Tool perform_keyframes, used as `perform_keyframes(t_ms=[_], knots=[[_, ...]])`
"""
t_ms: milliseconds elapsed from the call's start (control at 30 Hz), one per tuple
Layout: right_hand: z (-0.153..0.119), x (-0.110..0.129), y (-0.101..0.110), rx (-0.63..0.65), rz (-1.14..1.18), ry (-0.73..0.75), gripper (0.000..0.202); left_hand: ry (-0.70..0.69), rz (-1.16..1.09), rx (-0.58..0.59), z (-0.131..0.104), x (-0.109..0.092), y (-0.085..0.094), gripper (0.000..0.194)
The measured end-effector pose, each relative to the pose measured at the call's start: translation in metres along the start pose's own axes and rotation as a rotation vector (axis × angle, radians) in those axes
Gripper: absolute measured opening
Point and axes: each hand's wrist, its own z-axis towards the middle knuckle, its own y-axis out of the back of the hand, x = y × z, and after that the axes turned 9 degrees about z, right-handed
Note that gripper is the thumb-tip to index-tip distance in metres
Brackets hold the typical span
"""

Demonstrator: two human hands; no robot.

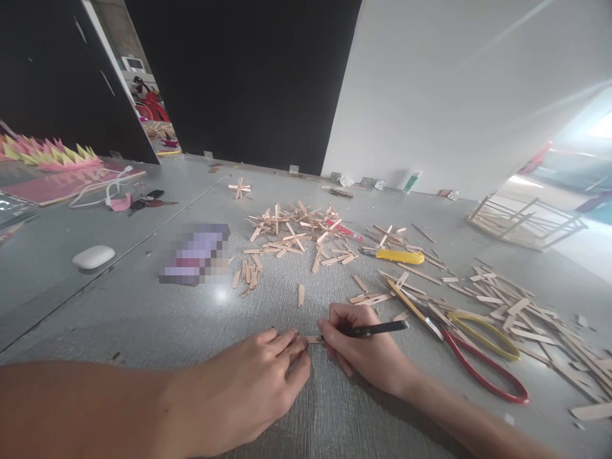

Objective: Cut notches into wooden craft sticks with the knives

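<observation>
My left hand (261,382) lies low over the table, its fingertips pressing a short piece of craft stick (313,340) against the grey surface. Just right of it, my right hand (366,347) grips a black pen (377,328), its tip down at the stick's right end. The fingers of both hands partly cover the stick. A little beyond them lies another loose stick piece (301,295). Farther back spreads a heap of craft stick pieces (291,234), several of them joined in star-like shapes.
Right of my hands are a tool with red and yellow looped handles (488,376), a yellow cutter (400,256) and many scattered sticks (516,306). A stick frame (526,223) stands behind. At left lie a blurred-out purple rectangular object (194,255), a white case (94,257) and keys (153,201).
</observation>
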Motion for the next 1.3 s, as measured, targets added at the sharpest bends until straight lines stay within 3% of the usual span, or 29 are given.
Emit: perform_keyframes(t_ms=[1000, 1300], knots=[[0.0004, 0.0021, -0.0017, -0.025, -0.027, -0.006, 0.042, 0.008, -0.005, -0.030, 0.0008, -0.0008, 0.0013, 0.044], [0.0003, 0.0021, -0.0008, -0.020, -0.039, -0.003, 0.043, 0.000, 0.008, 0.011, 0.0024, 0.0000, 0.0055, 0.046]])
